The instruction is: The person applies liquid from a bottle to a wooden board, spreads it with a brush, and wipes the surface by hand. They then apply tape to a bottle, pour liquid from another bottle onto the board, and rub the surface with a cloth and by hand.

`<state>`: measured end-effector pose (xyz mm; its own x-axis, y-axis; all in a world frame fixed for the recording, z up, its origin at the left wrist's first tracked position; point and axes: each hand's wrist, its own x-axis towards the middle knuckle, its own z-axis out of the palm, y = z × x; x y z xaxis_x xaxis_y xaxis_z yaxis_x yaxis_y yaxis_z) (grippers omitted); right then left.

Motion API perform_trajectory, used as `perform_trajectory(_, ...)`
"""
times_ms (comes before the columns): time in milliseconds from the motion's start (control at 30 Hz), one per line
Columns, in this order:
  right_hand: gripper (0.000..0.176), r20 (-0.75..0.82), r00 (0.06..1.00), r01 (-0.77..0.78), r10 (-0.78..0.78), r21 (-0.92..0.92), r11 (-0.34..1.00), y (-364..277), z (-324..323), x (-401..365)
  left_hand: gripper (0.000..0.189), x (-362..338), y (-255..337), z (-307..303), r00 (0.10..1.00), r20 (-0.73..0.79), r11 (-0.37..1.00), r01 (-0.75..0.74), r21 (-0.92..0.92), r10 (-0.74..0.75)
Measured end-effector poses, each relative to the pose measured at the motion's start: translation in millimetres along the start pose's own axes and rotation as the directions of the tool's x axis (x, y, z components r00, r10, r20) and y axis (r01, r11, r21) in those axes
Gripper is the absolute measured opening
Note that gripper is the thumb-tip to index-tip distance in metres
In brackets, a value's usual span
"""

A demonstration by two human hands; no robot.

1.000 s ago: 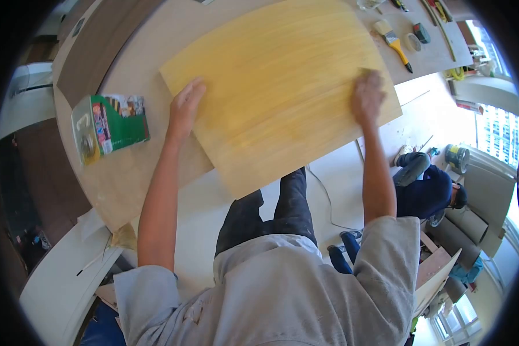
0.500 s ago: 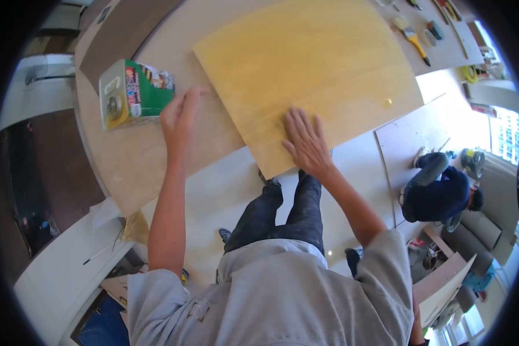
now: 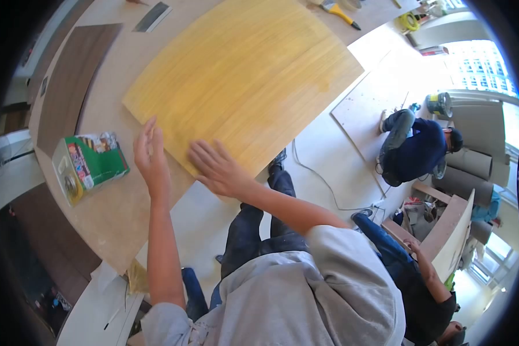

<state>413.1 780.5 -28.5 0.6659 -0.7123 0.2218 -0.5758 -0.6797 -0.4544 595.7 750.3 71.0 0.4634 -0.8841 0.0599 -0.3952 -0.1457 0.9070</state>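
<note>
A large yellow board (image 3: 248,75) lies on the worktable (image 3: 112,230). My right hand (image 3: 216,168) rests flat on the board near its lower left corner, fingers spread and holding nothing. Close to the board's left edge, my left hand (image 3: 151,153) is raised over the table with its fingers extended and no object visible in it. A green and white can (image 3: 95,162) with a round cap stands to the left of my left hand.
A brown panel (image 3: 78,81) and a grey flat piece (image 3: 153,17) lie beyond the can. A yellow-handled brush (image 3: 341,14) is at the top. One person crouches at right (image 3: 418,144); another person (image 3: 421,294) is at lower right. A cable crosses the floor.
My right hand has slid left across the board to its lower left corner. The view has shifted, and the person at lower right shows more.
</note>
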Motion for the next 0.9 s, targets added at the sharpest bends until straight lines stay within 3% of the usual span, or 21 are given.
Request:
perform_trajectory(33, 0.061, 0.059, 0.998, -0.006, 0.003, 0.045, 0.999, 25.2, -18.8, -33.1, 0.045, 13.1, -15.0, 13.0, 0.999, 0.028, 0.998, -0.031, 0.051, 0.029)
perform_trajectory(67, 0.066, 0.273, 0.955, -0.110, 0.118, -0.042, 0.993, 69.9, -45.5, -42.0, 0.050, 23.9, -29.3, 25.1, 0.997, 0.061, 0.992, -0.059, 0.108, 0.052)
perform_trajectory(133, 0.065, -0.004, 0.949, -0.297, 0.316, -0.357, 0.886, 184.4, -88.3, -57.0, 0.058, 44.1, -50.3, 49.7, 0.993, 0.116, 1.000, -0.009, -0.003, 0.009)
perform_trajectory(167, 0.065, -0.164, 0.904, -0.427, 0.394, -0.369, 0.826, 256.0, -106.0, -56.6, 0.063, 54.3, -59.2, 58.2, 0.990, 0.139, 0.998, 0.010, -0.057, -0.002)
perform_trajectory(200, 0.068, -0.221, 0.884, -0.463, 0.412, -0.532, 0.709, 329.5, -121.7, -60.3, 0.064, 58.4, -68.3, 60.0, 0.990, 0.139, 0.995, 0.021, -0.100, -0.007)
perform_trajectory(233, 0.066, -0.391, 0.794, -0.603, 0.464, -0.422, 0.677, 350.8, -140.5, -47.1, 0.064, 59.2, -78.0, 58.2, 0.989, 0.144, 0.990, 0.037, -0.136, -0.017)
perform_trajectory(300, 0.064, -0.556, 0.687, -0.703, 0.468, -0.343, 0.623, 326.9, -130.1, -35.6, 0.066, 55.3, -90.1, 51.8, 0.985, 0.169, 0.975, 0.080, -0.209, -0.045)
perform_trajectory(333, 0.064, -0.485, 0.713, -0.695, 0.506, -0.391, 0.604, 293.3, -108.7, -40.4, 0.067, 60.3, -89.5, 57.5, 0.984, 0.176, 0.960, 0.088, -0.264, -0.042)
perform_trajectory(367, 0.066, -0.283, 0.778, -0.619, 0.561, -0.496, 0.608, 219.9, -97.3, -39.2, 0.068, 71.9, -84.2, 70.1, 0.983, 0.179, 0.940, 0.083, -0.330, -0.024)
perform_trajectory(400, 0.068, -0.179, 0.829, -0.545, 0.530, -0.467, 0.696, 163.3, -56.4, -47.8, 0.067, 79.8, -75.2, 81.0, 0.988, 0.152, 0.968, 0.073, -0.241, -0.037)
perform_trajectory(467, 0.071, -0.020, 0.961, -0.278, 0.277, -0.111, 0.954, 40.6, -8.9, -67.1, 0.067, 68.3, -62.2, 85.9, 0.993, 0.087, 0.996, 0.079, -0.043, -0.075)
perform_trajectory(500, 0.069, 0.052, 0.995, -0.094, 0.087, 0.139, 0.986, 14.5, -2.3, -75.2, 0.067, 65.1, -62.9, 87.1, 0.996, 0.080, 0.988, 0.017, 0.151, -0.030)
perform_trajectory(567, 0.068, 0.033, 0.999, -0.007, 0.004, 0.099, 0.995, 47.3, -20.5, -76.7, 0.066, 66.7, -74.4, 98.5, 0.995, 0.072, 0.861, -0.101, 0.498, 0.075)
perform_trajectory(600, 0.068, 0.027, 0.998, 0.045, -0.048, 0.079, 0.996, 67.8, -30.5, -77.5, 0.066, 65.4, -79.6, 102.8, 0.998, 0.039, 0.798, -0.068, 0.599, 0.056)
perform_trajectory(667, 0.065, 0.167, 0.917, -0.390, 0.363, 0.180, 0.903, 168.3, -115.0, -67.7, 0.066, 70.4, -88.6, 113.1, 0.999, -0.045, 0.640, 0.016, 0.769, 0.030)
perform_trajectory(700, 0.065, -0.068, 0.915, -0.400, 0.397, -0.048, 0.915, 233.1, -110.4, -83.8, 0.065, 69.8, -86.1, 117.2, 0.997, -0.057, 0.622, 0.019, 0.783, 0.042)
perform_trajectory(733, 0.064, -0.137, 0.843, -0.520, 0.519, -0.450, 0.726, 278.8, -144.9, -83.5, 0.064, 68.0, -82.1, 121.3, 0.996, -0.065, 0.600, 0.020, 0.800, 0.053)
perform_trajectory(767, 0.066, -0.203, 0.733, -0.680, 0.649, -0.254, 0.688, 321.9, -174.4, -82.2, 0.064, 68.1, -78.0, 124.0, 0.995, -0.073, 0.576, 0.021, 0.817, 0.067)
perform_trajectory(900, 0.075, -0.462, 0.586, -0.795, 0.665, -0.170, 0.582, 392.1, -185.6, -11.7, 0.064, 66.9, -70.3, 129.8, 0.995, -0.078, 0.529, 0.034, 0.848, 0.060)
